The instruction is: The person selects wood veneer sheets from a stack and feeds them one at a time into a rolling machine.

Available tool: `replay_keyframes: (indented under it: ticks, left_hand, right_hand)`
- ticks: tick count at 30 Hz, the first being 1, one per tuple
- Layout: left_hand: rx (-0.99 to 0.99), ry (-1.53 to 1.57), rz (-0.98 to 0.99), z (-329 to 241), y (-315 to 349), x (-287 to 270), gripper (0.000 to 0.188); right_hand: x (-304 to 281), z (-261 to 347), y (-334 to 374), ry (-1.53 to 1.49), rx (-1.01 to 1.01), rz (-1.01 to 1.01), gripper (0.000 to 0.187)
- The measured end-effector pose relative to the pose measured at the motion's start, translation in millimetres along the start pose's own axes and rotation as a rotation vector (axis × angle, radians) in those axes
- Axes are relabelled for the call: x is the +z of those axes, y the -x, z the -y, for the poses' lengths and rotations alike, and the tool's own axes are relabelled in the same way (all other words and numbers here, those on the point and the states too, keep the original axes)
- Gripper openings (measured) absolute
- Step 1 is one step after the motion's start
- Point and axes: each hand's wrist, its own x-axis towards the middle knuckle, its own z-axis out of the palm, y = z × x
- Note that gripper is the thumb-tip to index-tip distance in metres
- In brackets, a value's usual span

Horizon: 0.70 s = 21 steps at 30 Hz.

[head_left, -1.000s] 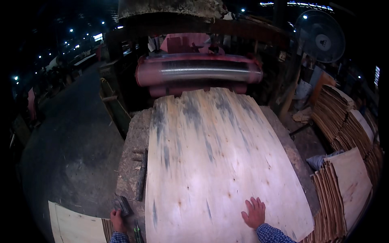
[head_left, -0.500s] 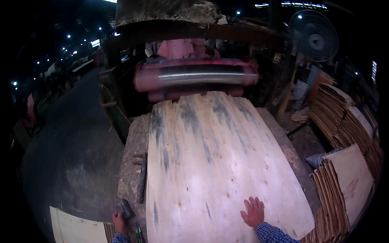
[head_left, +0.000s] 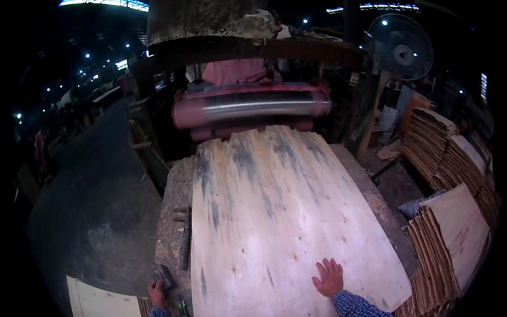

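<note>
A large pale veneer sheet (head_left: 264,222) with grey-blue streaks lies on the worn table, its ragged far edge close to the rollers. My right hand (head_left: 329,278) rests on the sheet's near right part, palm down with fingers spread. My left hand (head_left: 157,294) is at the table's near left edge, its fingers curled in against a dark block-shaped object (head_left: 165,277). What exactly that object is does not show. Beside this hand lies a slim tool with green on it (head_left: 182,306).
Ahead is a machine with a shiny pink-ended roller (head_left: 251,104). A dark bar (head_left: 186,240) lies along the table's left side. Veneer stacks (head_left: 433,259) stand at right, another (head_left: 100,300) at lower left. A fan (head_left: 404,54) stands at back right.
The whole view has shifted slightly as the head moved. Both hands keep their places, the right on the sheet and the left at the dark block.
</note>
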Motion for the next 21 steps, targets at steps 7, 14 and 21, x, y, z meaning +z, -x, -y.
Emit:
replay_keyframes:
  ticks: [7,14,21]
  left_hand:
    - [-0.017,0.053,0.069,12.5,-10.5,-10.0,0.041]
    - [-0.055,0.163,0.132,27.3,-24.0,-15.8,0.036]
    - [-0.05,0.143,0.121,27.1,-24.1,-16.4,0.035]
  right_hand:
    - [-0.5,-0.6,0.5,-0.004,-0.003,0.005,0.059]
    - [0.2,-0.8,0.3,0.001,0.001,0.024,0.059]
    - [1.8,-1.7,0.5,0.005,-0.001,0.022,0.059]
